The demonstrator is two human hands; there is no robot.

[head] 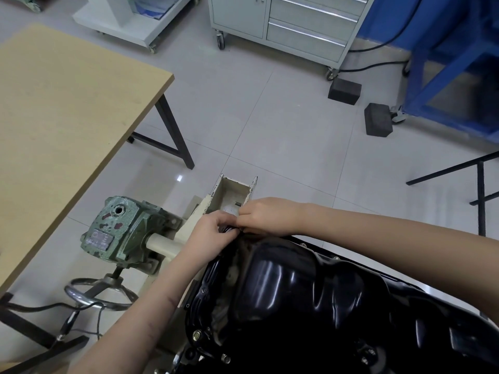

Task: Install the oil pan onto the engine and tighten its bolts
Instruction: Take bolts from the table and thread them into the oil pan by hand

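The glossy black oil pan (297,287) lies on the engine at the lower right, its flange showing bolts (198,333) along the near left edge. Both hands meet at the pan's far rim. My left hand (209,233) has its fingers curled at the rim and pinches something small and dark there. My right hand (267,215) reaches in from the right, and its fingertips pinch at the same spot. What they hold is hidden by the fingers; it may be a bolt.
A cream engine-stand bracket (232,193) rises just beyond the hands, with a green gearbox (118,230) and handwheel (100,292) to the left. A wooden table (62,117) stands at left. Grey drawer cabinet (302,25), blue frame (453,66) and two dark blocks (344,90) sit across the tiled floor.
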